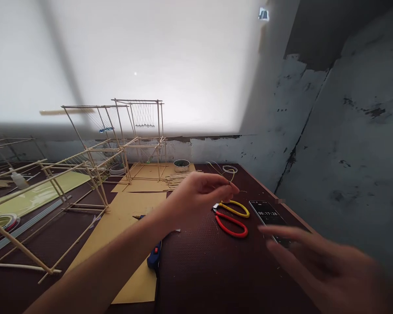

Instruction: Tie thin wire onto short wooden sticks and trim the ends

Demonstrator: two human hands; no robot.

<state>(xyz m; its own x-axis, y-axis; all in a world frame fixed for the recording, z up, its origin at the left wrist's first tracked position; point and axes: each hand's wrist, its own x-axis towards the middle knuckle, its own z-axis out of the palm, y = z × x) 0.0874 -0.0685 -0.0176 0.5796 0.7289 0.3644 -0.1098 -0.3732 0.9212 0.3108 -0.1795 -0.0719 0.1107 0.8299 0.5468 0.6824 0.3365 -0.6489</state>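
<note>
My left hand (206, 189) reaches across the middle of the table, thumb and fingertips pinched together. A thin yellowish strand (233, 173) curves up from those fingertips; its exact hold is hard to see. Just below the hand lie scissors (232, 226) with one red and one yellow handle, their blades mostly hidden. My right hand (327, 261), smeared by motion, hovers at the lower right with thumb and forefinger apart and nothing visible between them. Its fingers overlap a phone (265, 213) that shows a running timer.
Frames of thin wooden sticks (124, 146) stand at the left, some with hanging beads. A blue glue gun (154, 257) lies on brown cardboard (137, 279) beside my left forearm. Behind are loose sticks (178, 179), a round tin (181, 165) and a white coil (231, 168). A wall borders the right.
</note>
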